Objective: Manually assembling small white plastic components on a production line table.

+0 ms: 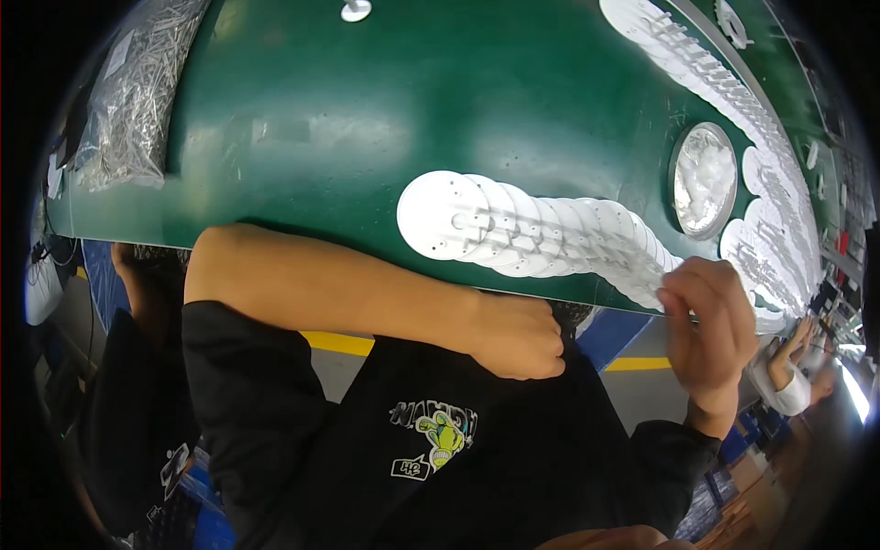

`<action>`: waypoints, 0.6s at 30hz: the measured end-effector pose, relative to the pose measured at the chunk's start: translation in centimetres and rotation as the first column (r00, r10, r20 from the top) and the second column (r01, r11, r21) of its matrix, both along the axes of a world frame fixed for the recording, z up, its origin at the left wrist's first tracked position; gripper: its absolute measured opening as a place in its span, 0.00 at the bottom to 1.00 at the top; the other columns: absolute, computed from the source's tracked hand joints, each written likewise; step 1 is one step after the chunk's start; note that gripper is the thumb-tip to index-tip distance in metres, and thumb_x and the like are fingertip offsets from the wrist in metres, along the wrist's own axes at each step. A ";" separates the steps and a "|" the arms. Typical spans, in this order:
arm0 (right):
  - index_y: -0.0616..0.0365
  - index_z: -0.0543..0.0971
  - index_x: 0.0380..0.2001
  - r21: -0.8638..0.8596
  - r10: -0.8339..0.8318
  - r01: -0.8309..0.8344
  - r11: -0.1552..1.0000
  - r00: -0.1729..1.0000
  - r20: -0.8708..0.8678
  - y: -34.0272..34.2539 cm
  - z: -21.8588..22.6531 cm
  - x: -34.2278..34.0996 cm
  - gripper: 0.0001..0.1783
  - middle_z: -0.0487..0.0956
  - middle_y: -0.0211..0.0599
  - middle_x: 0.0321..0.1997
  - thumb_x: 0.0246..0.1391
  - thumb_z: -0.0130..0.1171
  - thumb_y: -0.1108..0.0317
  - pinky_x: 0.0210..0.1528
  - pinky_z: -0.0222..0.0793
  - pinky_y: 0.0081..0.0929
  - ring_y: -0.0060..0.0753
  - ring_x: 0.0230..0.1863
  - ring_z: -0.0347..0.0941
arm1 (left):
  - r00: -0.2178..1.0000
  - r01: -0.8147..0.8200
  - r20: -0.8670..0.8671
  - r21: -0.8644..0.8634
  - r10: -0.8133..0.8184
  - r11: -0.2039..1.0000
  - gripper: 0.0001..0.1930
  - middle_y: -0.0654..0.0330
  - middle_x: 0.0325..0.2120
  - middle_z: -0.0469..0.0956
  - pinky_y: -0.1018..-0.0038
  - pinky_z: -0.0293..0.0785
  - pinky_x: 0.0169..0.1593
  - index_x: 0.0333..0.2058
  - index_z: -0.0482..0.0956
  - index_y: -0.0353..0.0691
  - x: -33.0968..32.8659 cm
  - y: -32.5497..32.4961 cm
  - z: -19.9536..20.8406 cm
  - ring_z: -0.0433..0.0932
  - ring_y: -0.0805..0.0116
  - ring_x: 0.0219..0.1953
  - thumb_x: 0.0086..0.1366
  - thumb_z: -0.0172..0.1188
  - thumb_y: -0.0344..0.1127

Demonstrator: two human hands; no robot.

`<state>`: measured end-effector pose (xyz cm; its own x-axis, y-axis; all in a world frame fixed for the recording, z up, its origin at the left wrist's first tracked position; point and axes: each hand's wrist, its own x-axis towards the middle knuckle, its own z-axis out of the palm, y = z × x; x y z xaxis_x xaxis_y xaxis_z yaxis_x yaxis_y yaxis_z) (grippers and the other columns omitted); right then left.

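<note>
My left forearm lies along the near edge of the green table, and my left hand [518, 337] is curled into a fist with nothing showing in it. A long overlapping row of white round discs [435, 215] with small holes runs across the table toward the right. At the row's right end is my right hand [710, 321], its fingertips pinched together beside the last discs. Whatever is between those fingertips, if anything, is too small to make out.
A round metal dish [704, 181] of whitish, glossy material stands at the right. Behind it, more white disc parts [697, 69] line the table's far right edge. A clear bag of metal pins [142, 92] lies far left. One white part [356, 10] sits at the back. People are on both sides.
</note>
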<state>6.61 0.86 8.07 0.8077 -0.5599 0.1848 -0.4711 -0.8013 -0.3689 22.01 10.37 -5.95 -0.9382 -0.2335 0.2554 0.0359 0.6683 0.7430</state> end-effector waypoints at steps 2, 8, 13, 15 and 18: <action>0.65 0.75 0.34 0.011 0.087 -0.087 0.996 0.996 0.017 0.4 -0.4 1.7 0.17 0.75 0.43 0.31 0.36 0.65 0.83 0.25 0.66 0.30 0.40 0.27 0.71 | 1.000 -0.010 0.009 0.000 0.010 1.000 0.07 0.57 0.21 0.74 0.64 0.70 0.32 0.22 0.71 0.39 0.1 0.0 0.1 0.76 0.57 0.29 0.55 0.53 0.34; 0.67 0.75 0.35 0.035 0.159 -0.158 0.987 0.987 -0.025 1.0 -1.0 2.9 0.18 0.74 0.43 0.32 0.36 0.66 0.82 0.25 0.66 0.30 0.40 0.27 0.71 | 0.998 -0.056 -0.033 0.000 0.056 0.998 0.08 0.54 0.18 0.74 0.60 0.71 0.29 0.21 0.70 0.38 -0.1 0.0 -0.2 0.76 0.54 0.26 0.56 0.52 0.34; 0.67 0.74 0.36 0.028 0.202 -0.200 0.979 0.978 -0.045 1.1 -1.6 3.5 0.18 0.74 0.43 0.33 0.37 0.65 0.82 0.25 0.65 0.30 0.40 0.27 0.70 | 0.999 -0.031 -0.008 0.025 0.031 0.999 0.09 0.52 0.17 0.74 0.59 0.71 0.27 0.20 0.70 0.36 -0.1 -0.2 0.0 0.76 0.51 0.24 0.56 0.52 0.34; 0.67 0.74 0.36 0.008 0.207 -0.207 0.978 0.977 -0.046 1.1 -1.6 3.6 0.18 0.74 0.43 0.34 0.38 0.65 0.82 0.25 0.65 0.30 0.40 0.27 0.70 | 0.999 -0.041 -0.031 0.021 0.042 0.999 0.09 0.52 0.17 0.74 0.58 0.71 0.27 0.20 0.70 0.36 -0.2 -0.1 -0.2 0.76 0.51 0.25 0.56 0.52 0.34; 0.67 0.74 0.36 -0.009 0.208 -0.209 0.978 0.976 -0.067 1.0 -1.6 3.7 0.18 0.73 0.43 0.34 0.37 0.65 0.82 0.25 0.65 0.30 0.40 0.27 0.70 | 0.998 -0.050 -0.047 0.026 0.051 0.998 0.09 0.51 0.18 0.75 0.59 0.71 0.28 0.20 0.71 0.35 -0.1 -0.2 -0.2 0.76 0.50 0.25 0.56 0.52 0.33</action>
